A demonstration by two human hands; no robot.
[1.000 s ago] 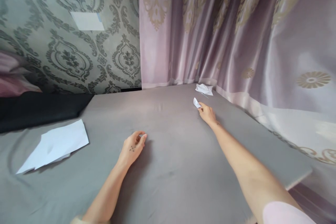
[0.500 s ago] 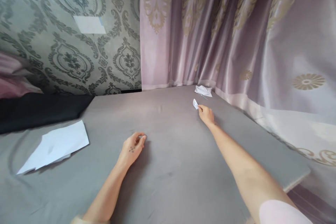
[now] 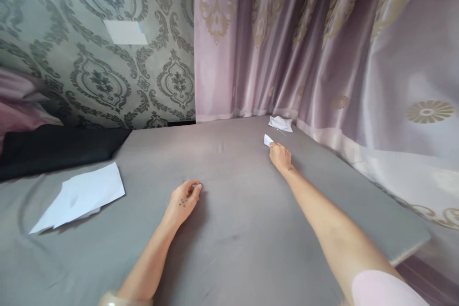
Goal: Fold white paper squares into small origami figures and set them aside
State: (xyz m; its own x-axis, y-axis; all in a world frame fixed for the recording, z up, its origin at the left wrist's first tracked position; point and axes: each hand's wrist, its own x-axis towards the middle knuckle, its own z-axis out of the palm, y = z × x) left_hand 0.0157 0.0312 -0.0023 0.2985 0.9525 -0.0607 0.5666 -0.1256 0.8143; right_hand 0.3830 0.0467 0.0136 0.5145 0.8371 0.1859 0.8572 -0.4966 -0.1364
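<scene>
My right hand (image 3: pixel 280 154) reaches far out over the grey surface (image 3: pixel 229 220), its fingers closed on a small folded piece of white paper (image 3: pixel 267 140). Just beyond it lies a crumpled or folded white paper (image 3: pixel 280 123), with a thin light stick-like thing (image 3: pixel 282 132) beside it. My left hand (image 3: pixel 185 199) is near the middle of the surface, fingers curled and the thumb close to the index finger. Nothing shows between them. Several small dark marks are on the back of this hand.
White sheets of paper (image 3: pixel 88 194) lie in a loose pile at the left. Behind them is a black cloth (image 3: pixel 60 148). A pink curtain (image 3: pixel 247 71) hangs along the back and right edges. Patterned wallpaper (image 3: pixel 100 81) bears a white rectangular piece (image 3: pixel 126 32).
My right hand has turned slightly, still holding the small folded paper, which tilts a little differently. The whole view has shifted slightly; my left hand keeps its curled shape.
</scene>
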